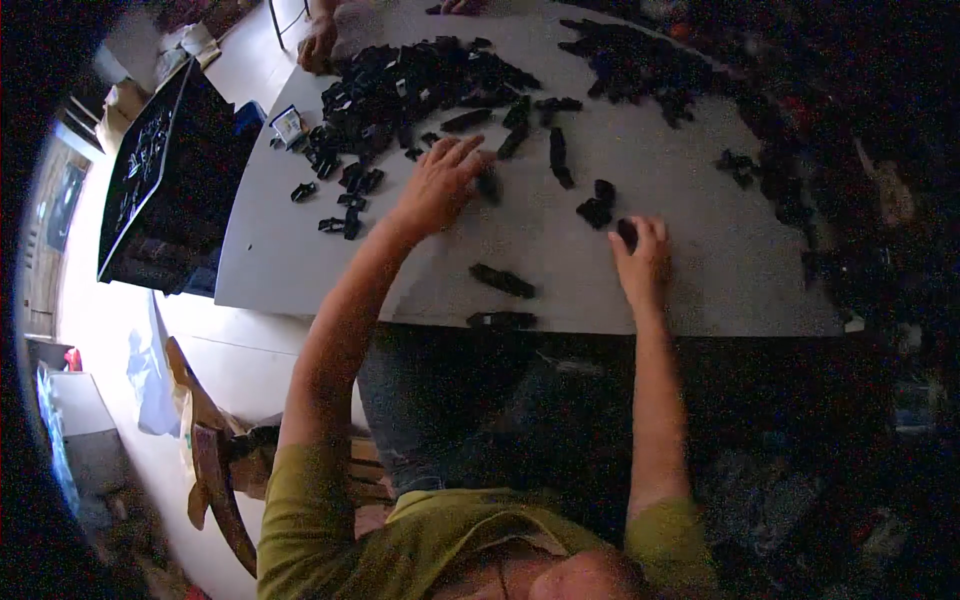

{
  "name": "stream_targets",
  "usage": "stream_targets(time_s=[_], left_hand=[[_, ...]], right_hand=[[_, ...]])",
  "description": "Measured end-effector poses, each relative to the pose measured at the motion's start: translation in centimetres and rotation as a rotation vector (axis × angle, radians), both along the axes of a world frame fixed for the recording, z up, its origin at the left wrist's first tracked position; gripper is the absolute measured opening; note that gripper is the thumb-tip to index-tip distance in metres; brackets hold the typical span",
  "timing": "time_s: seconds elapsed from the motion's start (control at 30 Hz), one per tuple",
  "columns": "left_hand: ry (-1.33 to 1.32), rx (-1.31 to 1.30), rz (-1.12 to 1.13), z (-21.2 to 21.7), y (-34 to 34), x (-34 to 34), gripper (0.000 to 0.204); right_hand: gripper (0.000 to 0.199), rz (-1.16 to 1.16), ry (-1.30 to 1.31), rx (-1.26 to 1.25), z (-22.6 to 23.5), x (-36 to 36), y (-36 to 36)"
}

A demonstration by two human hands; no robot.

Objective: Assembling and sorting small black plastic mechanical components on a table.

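Over the left middle of the table, my left hand (440, 190) has its fingers curled. A dark, smeared plastic piece (488, 188) shows at its fingertips, though the thumb's grip is hidden. My right hand (645, 262), farther right, pinches a small black plastic piece (627, 234) between thumb and fingers. Just beyond it lies a cluster of black parts (596, 207). Long black pieces lie between the hands and beyond them: one (559, 158) points away from me, another (502, 280) rests closer to the table's near edge.
A large heap of black plastic parts (400, 90) covers the table's (720, 270) far left. More black parts (640, 75) lie far right. A small white packet (288, 127) sits by the left edge. Beside the table stands a black bin (190, 200). Another person's hand (318, 45) rests at the far left corner.
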State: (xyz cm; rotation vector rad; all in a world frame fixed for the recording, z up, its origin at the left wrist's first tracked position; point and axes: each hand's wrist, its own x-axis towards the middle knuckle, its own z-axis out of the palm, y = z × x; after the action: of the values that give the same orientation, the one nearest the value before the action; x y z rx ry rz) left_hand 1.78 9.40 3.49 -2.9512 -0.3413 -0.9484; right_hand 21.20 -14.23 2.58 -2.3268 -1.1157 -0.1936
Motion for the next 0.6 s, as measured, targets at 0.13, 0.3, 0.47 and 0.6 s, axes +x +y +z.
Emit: stream_targets(time_s=[0.13, 0.3, 0.47, 0.6], left_hand=[[0.066, -0.32, -0.059, -2.4, 1.0, -0.2, 0.029], [0.266, -1.137, -0.154, 0.2, -5.2, -1.6, 0.022], [0.172, -0.775, -0.373, -0.3, -5.2, -1.7, 0.02], [0.156, -0.753, -0.338, -0.4, -5.3, -1.9, 0.019]], right_hand=[[0.03, -0.008, -0.006, 0.036, -0.4, -1.0, -0.1], [0.024, 0.362, 0.54, 0.255, 2.0, -5.5, 1.1], [0.027, 0.495, 0.189, 0.138, 0.8, -6.0, 3.0], [0.029, 0.55, 0.243, -0.014, 2.5, -5.4, 2.4]])
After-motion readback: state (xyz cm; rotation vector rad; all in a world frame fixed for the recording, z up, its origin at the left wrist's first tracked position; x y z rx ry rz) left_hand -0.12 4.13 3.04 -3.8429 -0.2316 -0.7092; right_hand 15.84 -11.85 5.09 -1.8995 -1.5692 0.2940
